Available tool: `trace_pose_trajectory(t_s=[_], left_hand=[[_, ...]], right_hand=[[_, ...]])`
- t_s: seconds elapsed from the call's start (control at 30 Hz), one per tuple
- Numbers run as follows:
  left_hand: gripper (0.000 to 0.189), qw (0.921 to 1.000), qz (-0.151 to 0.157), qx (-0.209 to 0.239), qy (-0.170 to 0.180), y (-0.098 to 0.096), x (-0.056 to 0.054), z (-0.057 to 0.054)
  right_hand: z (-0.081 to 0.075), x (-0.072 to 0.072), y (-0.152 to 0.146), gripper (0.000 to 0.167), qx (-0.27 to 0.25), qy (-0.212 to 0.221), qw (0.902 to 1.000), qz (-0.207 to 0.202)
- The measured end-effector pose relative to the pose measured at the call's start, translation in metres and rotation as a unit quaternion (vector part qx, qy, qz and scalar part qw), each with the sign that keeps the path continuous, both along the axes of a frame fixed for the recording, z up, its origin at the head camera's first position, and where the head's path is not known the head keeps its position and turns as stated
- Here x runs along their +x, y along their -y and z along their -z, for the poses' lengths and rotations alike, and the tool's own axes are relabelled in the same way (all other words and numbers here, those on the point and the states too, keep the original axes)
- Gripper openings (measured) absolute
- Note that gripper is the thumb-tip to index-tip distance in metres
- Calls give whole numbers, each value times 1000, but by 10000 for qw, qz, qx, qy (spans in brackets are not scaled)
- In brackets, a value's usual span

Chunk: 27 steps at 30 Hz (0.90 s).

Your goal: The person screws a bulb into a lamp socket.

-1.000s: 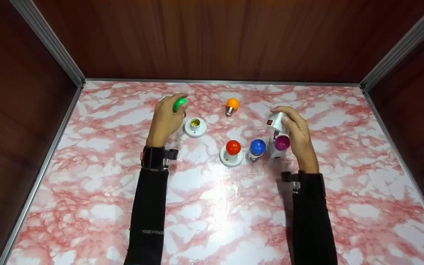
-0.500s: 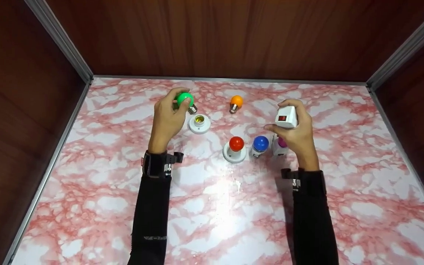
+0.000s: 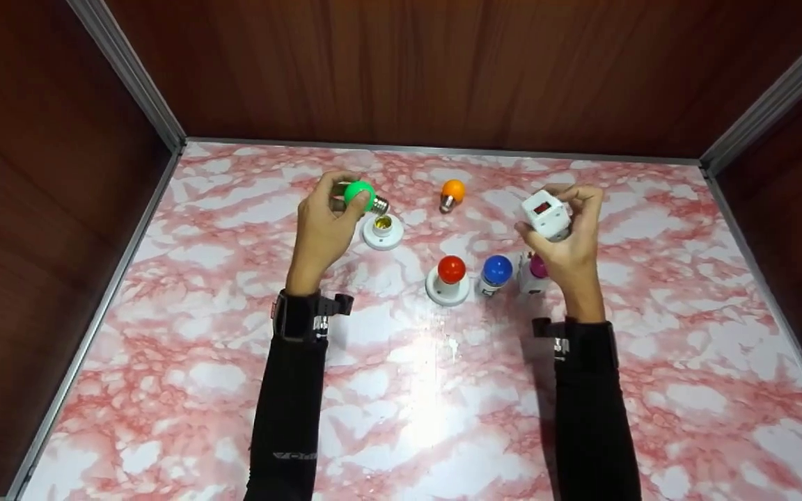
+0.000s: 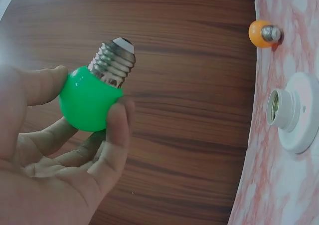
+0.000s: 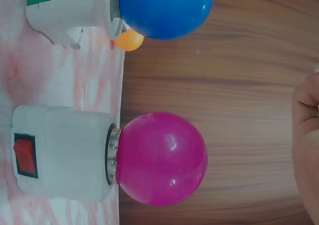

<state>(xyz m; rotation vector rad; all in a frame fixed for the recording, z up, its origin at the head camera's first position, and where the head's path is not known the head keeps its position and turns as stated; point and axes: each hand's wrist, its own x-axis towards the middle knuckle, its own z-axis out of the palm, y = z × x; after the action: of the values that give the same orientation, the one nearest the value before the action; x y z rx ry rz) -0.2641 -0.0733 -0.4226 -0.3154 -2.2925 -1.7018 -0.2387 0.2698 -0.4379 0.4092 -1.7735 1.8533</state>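
A green bulb with a metal screw base is pinched between the thumb and fingers of my left hand, held above the table. Just below its base stands a round white bulb socket with nothing screwed into it. My right hand grips a white boxy socket with a red switch, raised off the table. Beneath that hand a magenta bulb sits in a white switched holder, partly hidden in the head view. Only an edge of the right hand shows in the right wrist view.
A red bulb stands in a round white base. Beside it a blue bulb is fitted in a white holder. An orange bulb lies loose farther back. Dark wood-grain walls enclose the marbled table.
The green bulb has turned in my left hand so its base points right, over the round socket. My right hand has lifted and tilted the white socket, its switch side now facing up.
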Motion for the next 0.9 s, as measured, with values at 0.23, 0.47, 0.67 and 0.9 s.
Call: trace_pose_trajectory(t_s=[0.23,0.47,0.67,0.9], left_hand=[[43,9964,404,688,277,-6,5,-6],[46,9910,973,916,126,-14,12,-18],[44,9905,1100,815,79,-22,17,-22],[42,9892,1213,818,-30,-27,22,-21]], right_hand=[[-5,3,-1,46,116,-393,9992,-40],[-9,8,1,45,61,-308,9988,-370],[-10,6,7,51,52,-69,9982,-599],[-6,4,17,56,126,69,9956,-931]])
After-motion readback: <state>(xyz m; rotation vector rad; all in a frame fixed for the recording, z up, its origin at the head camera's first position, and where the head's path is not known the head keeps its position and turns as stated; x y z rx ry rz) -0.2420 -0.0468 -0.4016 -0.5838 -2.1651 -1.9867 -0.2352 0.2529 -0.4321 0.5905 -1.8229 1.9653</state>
